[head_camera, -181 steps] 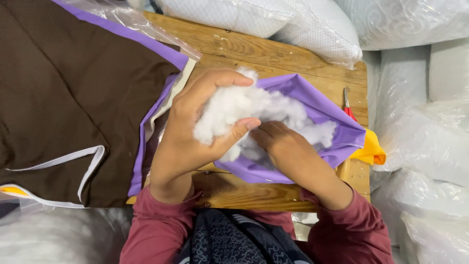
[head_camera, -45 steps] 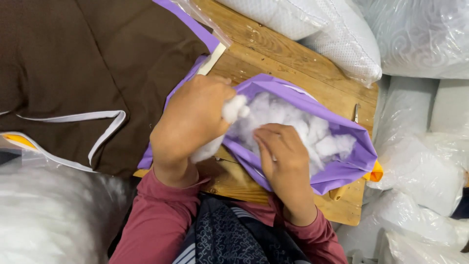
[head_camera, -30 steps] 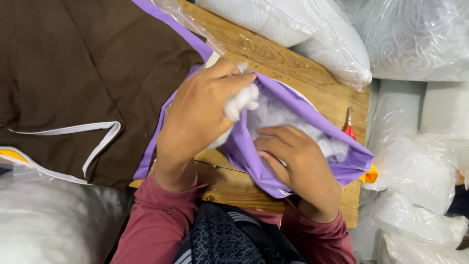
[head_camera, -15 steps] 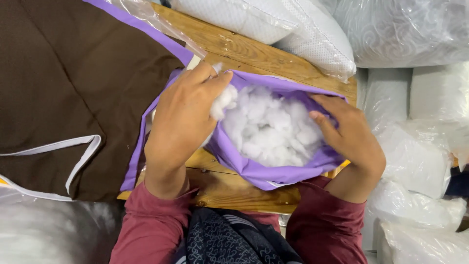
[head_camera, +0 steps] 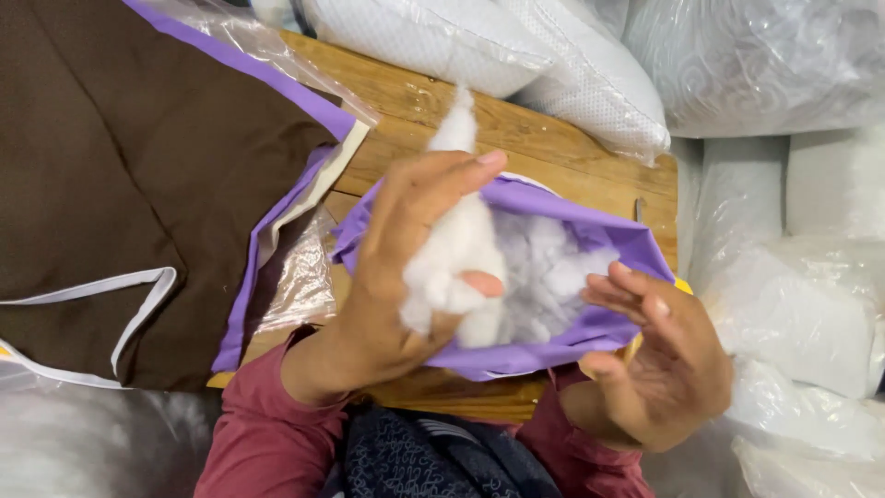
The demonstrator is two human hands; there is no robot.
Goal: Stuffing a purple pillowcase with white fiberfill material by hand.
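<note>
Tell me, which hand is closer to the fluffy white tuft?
Left. The left hand is pinching the white tuft above the purple cover. The right hand is open and empty, off to the tuft's right, not touching it.

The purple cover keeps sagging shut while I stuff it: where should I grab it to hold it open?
Grip the near rim of the purple cover, coming from the right with the free right hand. That edge lies folded over the table edge, beside the opening showing white stuffing.
</note>
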